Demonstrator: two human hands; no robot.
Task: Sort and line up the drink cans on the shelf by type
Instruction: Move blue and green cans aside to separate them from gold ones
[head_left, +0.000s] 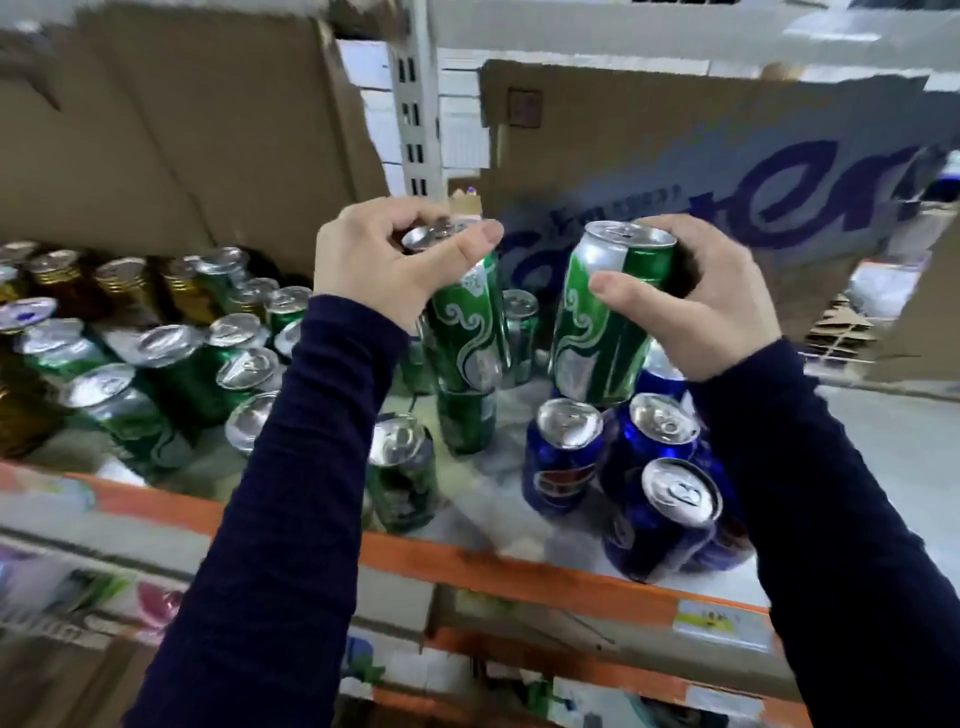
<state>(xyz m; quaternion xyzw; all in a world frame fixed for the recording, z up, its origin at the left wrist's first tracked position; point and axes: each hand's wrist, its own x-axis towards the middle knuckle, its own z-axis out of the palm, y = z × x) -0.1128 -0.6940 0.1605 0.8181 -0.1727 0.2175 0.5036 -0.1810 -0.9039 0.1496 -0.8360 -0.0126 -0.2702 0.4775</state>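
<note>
My left hand (384, 265) grips the top of a green can (467, 322), held in the air above another green can (466, 421) standing on the shelf. In my right hand (696, 296) a second green can (602, 322) is held tilted over a cluster of blue cans (566, 457). Several green cans (156, 389) stand in rows on the left part of the shelf (467, 561), with gold cans (124, 286) behind them. One green can (400, 478) stands alone near the front edge.
Brown cardboard boxes (182, 135) and a printed box (701, 171) close off the back of the shelf. A white upright post (413, 104) stands between them. The orange shelf beam runs across the front, with more goods below it.
</note>
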